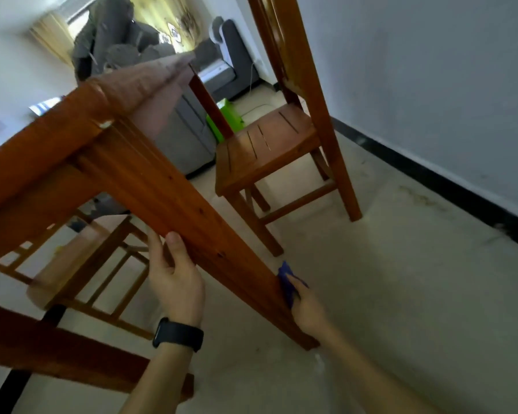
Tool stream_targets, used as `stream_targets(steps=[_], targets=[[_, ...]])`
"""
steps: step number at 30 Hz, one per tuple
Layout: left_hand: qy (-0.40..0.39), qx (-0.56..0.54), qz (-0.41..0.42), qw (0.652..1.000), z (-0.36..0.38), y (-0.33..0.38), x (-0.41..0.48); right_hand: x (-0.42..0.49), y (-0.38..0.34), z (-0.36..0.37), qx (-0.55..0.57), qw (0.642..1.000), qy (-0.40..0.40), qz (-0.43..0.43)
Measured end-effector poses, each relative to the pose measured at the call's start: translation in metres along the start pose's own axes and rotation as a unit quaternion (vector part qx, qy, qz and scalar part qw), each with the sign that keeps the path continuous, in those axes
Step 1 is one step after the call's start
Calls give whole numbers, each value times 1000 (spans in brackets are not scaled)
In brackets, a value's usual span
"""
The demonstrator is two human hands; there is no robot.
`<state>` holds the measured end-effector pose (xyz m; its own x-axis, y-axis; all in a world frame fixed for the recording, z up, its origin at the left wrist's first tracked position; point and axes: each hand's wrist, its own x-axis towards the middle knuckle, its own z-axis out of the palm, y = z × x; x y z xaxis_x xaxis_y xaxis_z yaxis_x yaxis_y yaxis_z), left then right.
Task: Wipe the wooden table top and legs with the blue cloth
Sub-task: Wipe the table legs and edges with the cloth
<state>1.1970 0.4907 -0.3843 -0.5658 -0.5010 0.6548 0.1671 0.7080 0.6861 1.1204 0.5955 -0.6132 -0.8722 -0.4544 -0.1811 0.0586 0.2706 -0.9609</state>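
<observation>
The wooden table's near leg [174, 201] runs from the table corner at upper left down to the floor at lower centre. My left hand [174, 276], with a black watch on its wrist, grips the leg about halfway down, thumb on the front face and fingers behind. My right hand [307, 306] holds the blue cloth [287, 282] against the leg's right side near its foot. The table top's edge [42, 138] shows at left, seen from below at a tilt; its upper surface is hidden.
A wooden chair [266, 144] stands just right of the leg. More chair frames [108, 264] sit under the table at left. A grey wall with a black skirting board [431, 180] runs along the right. Pale floor [401, 294] lies open at right. A grey sofa is far behind.
</observation>
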Motion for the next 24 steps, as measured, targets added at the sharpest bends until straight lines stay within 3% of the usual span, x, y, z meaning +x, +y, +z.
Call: stream_targets(steps=[2,4,7,10,12,14,17,18,19,22,24], targets=[[11,19,15,1000,6,2,-8,-6,31,-7,-42,992,-53,105],[21,17,20,999,12,-2,-18,-7,35,-12,35,988,7,152],[22,28,3,999,17,-16,-38,-5,1,-5,185,960,193,79],[12,38,-8,999,24,-29,-56,-17,-27,33,167,962,209,-48],[18,28,-22,999,28,-36,-59,-28,-16,61,122,957,256,-57],[24,14,-24,999,32,-43,-59,-31,17,68,80,960,267,-3],[21,12,-33,999,33,-42,-59,-23,69,36,71,968,95,221],[22,14,-39,999,34,-40,-60,-21,77,22,86,956,60,273],[23,21,-41,999,34,-40,-62,-17,81,14,104,949,74,290],[30,48,-41,998,35,-37,-64,-5,65,17,165,945,205,192],[33,46,-37,998,35,-38,-63,-10,58,41,172,961,184,113]])
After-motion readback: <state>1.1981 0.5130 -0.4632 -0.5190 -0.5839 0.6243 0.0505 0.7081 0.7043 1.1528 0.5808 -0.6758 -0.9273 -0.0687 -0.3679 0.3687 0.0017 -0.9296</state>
